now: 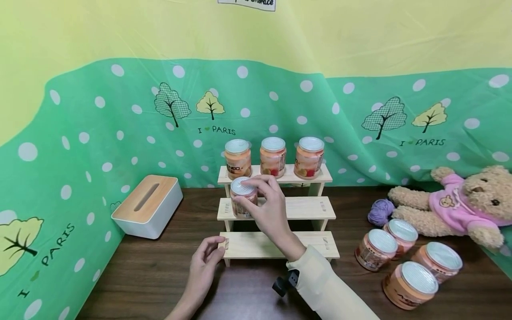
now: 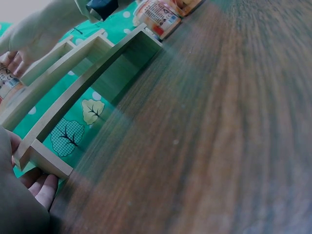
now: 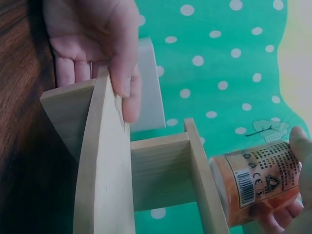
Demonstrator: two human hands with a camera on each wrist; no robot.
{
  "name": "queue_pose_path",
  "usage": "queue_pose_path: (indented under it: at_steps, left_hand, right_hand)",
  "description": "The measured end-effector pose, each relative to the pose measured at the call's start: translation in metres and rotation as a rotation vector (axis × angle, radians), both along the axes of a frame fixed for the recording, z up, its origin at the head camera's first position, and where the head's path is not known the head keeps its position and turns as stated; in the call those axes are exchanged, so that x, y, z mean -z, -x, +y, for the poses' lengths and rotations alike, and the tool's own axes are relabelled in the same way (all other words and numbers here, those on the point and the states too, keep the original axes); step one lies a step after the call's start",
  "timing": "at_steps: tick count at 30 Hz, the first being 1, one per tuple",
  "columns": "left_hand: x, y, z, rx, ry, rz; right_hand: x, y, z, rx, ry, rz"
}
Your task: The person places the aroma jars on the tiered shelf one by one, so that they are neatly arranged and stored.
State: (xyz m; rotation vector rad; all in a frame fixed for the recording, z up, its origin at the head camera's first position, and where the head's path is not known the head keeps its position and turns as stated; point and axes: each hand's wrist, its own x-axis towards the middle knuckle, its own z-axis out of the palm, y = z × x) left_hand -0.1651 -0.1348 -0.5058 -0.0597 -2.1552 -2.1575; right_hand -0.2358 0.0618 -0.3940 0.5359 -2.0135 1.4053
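A three-step wooden rack (image 1: 256,246) stands on the table. My right hand (image 1: 274,211) grips an orange jar (image 1: 240,194) with a pale ridged lid, at the left end of the middle step. In the right wrist view the base of this jar (image 3: 263,180) is against the step's board. My left hand (image 1: 204,266) holds the left end of the lowest step, thumb above and fingers below, as the right wrist view shows. Three similar jars, a left one (image 1: 238,159), a middle one (image 1: 273,158) and a right one (image 1: 309,158), line the top step.
Several more orange jars (image 1: 376,251) stand at the right on the dark wood table (image 1: 160,275). Behind them are a purple yarn ball (image 1: 380,212) and a teddy bear (image 1: 452,202) in pink. A wood-topped tissue box (image 1: 148,206) is at left. Green dotted cloth (image 1: 132,120) hangs behind.
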Motion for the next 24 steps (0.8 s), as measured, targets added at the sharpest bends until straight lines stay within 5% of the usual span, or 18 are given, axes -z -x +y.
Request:
queue_pose_path:
  at_steps: [24]
  left_hand:
    - [0.003,0.002,-0.001,0.031,-0.039,0.032]
  right_hand:
    - [-0.006,0.008,0.005,-0.066,-0.050,-0.052]
